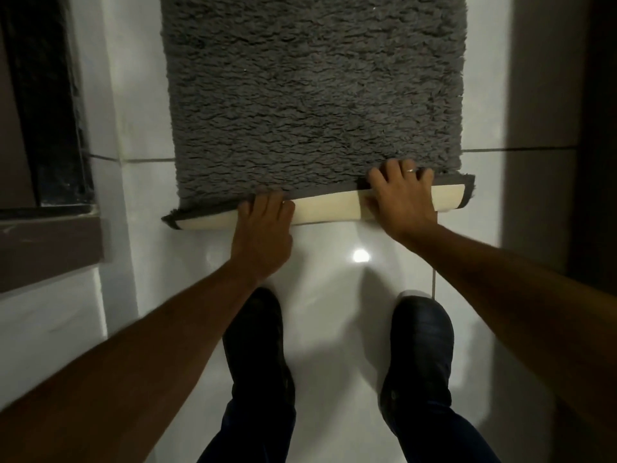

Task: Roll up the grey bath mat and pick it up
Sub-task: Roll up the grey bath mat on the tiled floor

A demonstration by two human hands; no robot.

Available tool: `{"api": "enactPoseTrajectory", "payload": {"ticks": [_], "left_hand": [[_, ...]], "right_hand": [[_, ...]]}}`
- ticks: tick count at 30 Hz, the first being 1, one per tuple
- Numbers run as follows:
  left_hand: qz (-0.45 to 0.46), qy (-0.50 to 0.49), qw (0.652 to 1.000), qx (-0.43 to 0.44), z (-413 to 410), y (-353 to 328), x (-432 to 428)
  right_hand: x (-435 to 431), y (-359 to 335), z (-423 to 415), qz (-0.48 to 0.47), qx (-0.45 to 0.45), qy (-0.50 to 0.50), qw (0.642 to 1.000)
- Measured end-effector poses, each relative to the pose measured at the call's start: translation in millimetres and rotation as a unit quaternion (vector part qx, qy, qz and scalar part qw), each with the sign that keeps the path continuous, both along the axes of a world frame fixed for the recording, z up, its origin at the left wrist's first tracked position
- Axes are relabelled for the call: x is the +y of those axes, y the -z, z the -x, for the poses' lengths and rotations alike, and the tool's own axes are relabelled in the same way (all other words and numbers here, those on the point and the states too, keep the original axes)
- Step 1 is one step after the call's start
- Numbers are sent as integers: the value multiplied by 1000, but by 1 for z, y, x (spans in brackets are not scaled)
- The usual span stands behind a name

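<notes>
A: Where's the grey bath mat [314, 95] now?

B: Flat on the white tiled floor [334, 279], just ahead of the person's black shoes [257, 355]. Only its near edge is turned over, showing the cream backing [327, 208].

A: So the rolling has barely begun?

B: I'd judge so: one fold, most of the pile lying flat. Next, both hands need to push that fold forward evenly, keeping it tight and its ends level.

A: And the hands?

B: Both arms reach forward and down. The left hand [263, 235] is palm-down on the fold, fingers curled over its top edge. The right hand [404, 198] is spread across the fold, ring [411, 170] visible, fingertips on the pile. Each grip presses and hooks the folded edge, neither is a closed fist.
</notes>
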State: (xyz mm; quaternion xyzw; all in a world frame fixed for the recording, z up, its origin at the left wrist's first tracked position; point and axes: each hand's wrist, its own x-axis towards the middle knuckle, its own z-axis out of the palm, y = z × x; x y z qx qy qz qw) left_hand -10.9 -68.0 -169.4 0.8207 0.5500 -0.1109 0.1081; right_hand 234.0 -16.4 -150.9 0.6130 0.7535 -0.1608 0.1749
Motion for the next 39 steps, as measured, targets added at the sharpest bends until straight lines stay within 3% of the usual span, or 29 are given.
{"api": "enactPoseTrajectory", "payload": {"ticks": [2,6,9,12,16,19,20,22,24,27,29,35,39], "left_hand": [[51,-12,998,33,1,5,-2],[37,6,998,42,3,10,20],[23,8,1000,-16,8,6,33],[52,-36,993,-96,14,-3,41],[200,-38,970,-134,23,-17,50],[293,-94,941,-140,25,-21,57],[245,-79,956,-137,24,-22,55],[68,-2,995,-77,18,-21,40],[-24,44,998,-42,15,-16,21],[80,19,996,45,10,-7,5],[111,14,989,93,8,0,8],[75,-1,990,122,4,5,52],[45,-29,994,100,9,1,61]], "right_hand": [[-3,3,0,-21,-4,-17,1000],[-9,6,-10,-18,5,-63,998],[-8,10,-16,9,-8,-105,994],[2,7,-18,23,54,-79,995],[15,-11,-24,150,136,-11,979],[23,-13,-24,271,131,68,951],[27,-12,-23,279,126,81,949],[35,-10,-19,259,123,103,952],[34,-7,-15,171,105,89,976],[15,-3,-7,-3,60,26,998],[-3,0,-6,-53,72,-3,996],[-10,12,-16,9,-7,-77,997],[29,14,-9,1,19,-56,998]]}}
